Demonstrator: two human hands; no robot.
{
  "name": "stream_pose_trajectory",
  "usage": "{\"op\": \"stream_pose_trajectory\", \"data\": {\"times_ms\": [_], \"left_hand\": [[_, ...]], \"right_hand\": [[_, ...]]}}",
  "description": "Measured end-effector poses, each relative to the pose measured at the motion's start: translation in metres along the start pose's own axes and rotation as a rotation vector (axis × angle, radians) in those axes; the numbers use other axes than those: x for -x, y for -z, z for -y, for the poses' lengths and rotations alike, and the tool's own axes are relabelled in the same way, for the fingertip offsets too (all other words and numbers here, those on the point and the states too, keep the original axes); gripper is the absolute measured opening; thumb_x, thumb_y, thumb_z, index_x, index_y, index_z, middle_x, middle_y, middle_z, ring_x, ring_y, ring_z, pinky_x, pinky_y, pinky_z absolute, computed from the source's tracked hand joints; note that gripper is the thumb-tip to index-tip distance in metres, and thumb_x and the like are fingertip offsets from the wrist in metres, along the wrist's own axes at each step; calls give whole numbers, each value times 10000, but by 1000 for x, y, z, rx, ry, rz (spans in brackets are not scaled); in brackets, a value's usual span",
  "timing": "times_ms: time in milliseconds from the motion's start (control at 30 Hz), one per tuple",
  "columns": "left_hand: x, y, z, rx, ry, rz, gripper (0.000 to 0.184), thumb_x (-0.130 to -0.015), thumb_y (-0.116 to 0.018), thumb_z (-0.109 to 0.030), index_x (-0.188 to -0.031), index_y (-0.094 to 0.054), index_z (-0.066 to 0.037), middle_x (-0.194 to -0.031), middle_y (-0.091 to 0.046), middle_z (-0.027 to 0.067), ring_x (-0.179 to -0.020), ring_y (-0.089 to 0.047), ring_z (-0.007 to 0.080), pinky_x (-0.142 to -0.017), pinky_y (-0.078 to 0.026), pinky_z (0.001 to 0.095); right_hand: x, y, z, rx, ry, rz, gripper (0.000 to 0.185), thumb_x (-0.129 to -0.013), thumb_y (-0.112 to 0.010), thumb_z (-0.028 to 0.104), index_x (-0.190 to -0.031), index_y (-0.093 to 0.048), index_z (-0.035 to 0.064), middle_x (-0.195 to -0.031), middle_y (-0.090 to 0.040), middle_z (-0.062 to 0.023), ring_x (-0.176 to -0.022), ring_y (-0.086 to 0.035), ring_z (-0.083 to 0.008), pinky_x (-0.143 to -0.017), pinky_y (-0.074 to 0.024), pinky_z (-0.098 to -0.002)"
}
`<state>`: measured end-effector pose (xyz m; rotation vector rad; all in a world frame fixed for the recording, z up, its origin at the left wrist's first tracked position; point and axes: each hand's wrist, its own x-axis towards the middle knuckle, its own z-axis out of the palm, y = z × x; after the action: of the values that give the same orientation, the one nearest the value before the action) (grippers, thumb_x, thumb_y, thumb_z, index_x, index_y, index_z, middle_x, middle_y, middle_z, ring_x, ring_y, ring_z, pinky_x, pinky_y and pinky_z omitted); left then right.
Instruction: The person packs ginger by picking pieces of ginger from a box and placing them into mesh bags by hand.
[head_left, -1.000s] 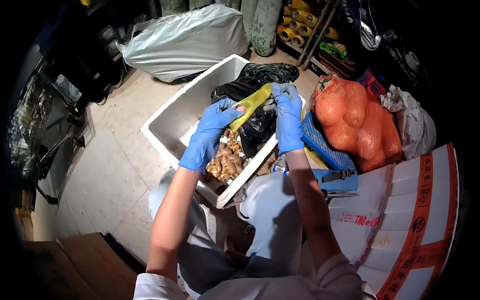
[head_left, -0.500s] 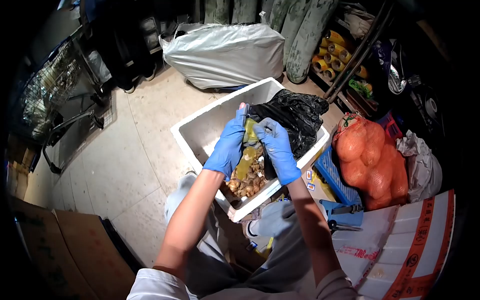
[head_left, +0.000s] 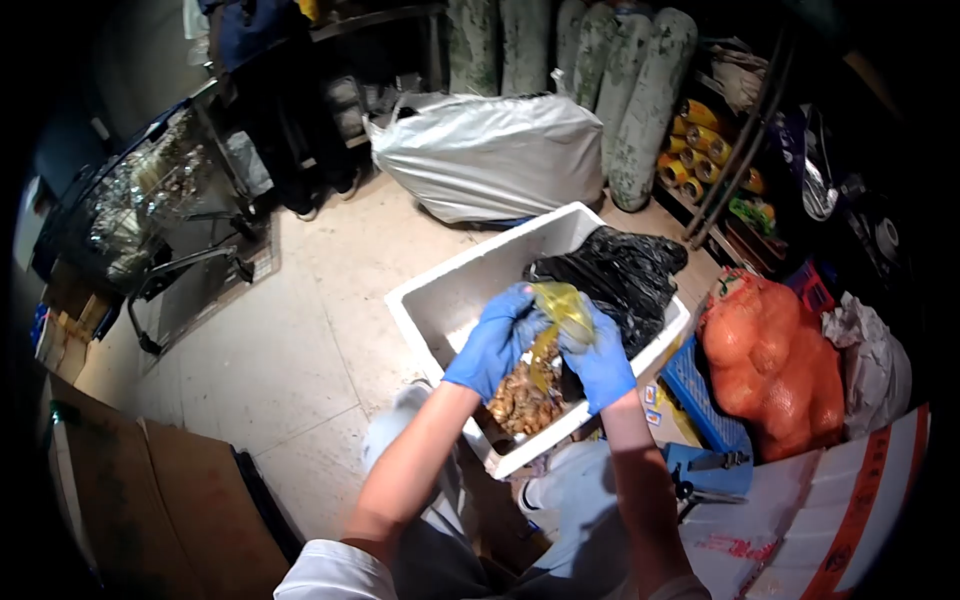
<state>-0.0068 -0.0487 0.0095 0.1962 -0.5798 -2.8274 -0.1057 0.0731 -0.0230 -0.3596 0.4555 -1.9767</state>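
Observation:
Both my hands wear blue gloves and are over a white foam box (head_left: 422, 322). Between them is a yellow mesh net (head_left: 566, 308), bunched at the top, with a strip hanging down. My left hand (head_left: 497, 340) has its fingers closed on the net's left side. My right hand (head_left: 600, 362) grips it from the right, its fingertips partly hidden by the net. Pieces of ginger (head_left: 524, 402) lie in the near end of the box, below the hands. A black plastic bag (head_left: 630, 280) covers the far right part of the box.
A silvery wrapped bundle (head_left: 490, 155) lies beyond the box, before large green gourds (head_left: 652, 110). At right are a blue basket (head_left: 712, 400) and red net sacks (head_left: 775, 360). Cardboard (head_left: 210, 500) is at left. A person (head_left: 290, 120) stands by a cart (head_left: 190, 270).
The yellow net, stretched out between my hands earlier, is now bunched, with a strip hanging. My hands have come closer together and lower over the ginger. The view has shifted, bringing more of the person into sight.

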Motion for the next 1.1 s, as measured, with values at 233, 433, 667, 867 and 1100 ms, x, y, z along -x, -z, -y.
{"op": "stream_pose_trajectory", "data": {"times_ms": [233,433,667,867,1100], "left_hand": [[-15,20,7,-257,-220,-118,99,-823,-486,-155,-772,-506,-72,-702,-519,12,-595,-490,97,-544,-427,203],[-18,14,21,-762,-367,-178,272,-745,-600,-297,-796,-466,-65,-731,-491,13,-661,-449,110,-618,-384,242],[-13,24,23,-1500,-262,-269,399,-684,-616,-205,-968,-449,20,-829,-528,232,-773,-521,330,-687,-409,348],[0,17,2,-1019,-648,-468,211,-825,-455,-207,-903,-488,-14,-722,-514,118,-659,-498,178,-599,-407,286],[24,0,-5,-972,-215,-220,474,-614,-700,-405,-773,-445,-39,-652,-440,11,-573,-397,103,-532,-363,237]], "right_hand": [[6,-51,-12,948,-23,-382,125,-755,-600,184,-759,-528,82,-608,-480,42,-454,-419,-33,-378,-300,-163],[3,15,9,683,447,-603,105,-813,-492,182,-833,-521,84,-772,-529,-36,-665,-504,-112,-615,-428,-238],[2,33,11,192,70,-457,221,-819,-461,193,-966,-521,39,-934,-559,-101,-813,-555,-233,-747,-460,-356],[4,-30,-13,1066,46,-332,150,-706,-606,92,-817,-530,26,-728,-547,-24,-646,-512,-87,-587,-411,-196],[0,4,-14,779,219,-453,172,-745,-453,68,-889,-540,30,-810,-551,-46,-742,-511,-93,-636,-415,-223]]}}
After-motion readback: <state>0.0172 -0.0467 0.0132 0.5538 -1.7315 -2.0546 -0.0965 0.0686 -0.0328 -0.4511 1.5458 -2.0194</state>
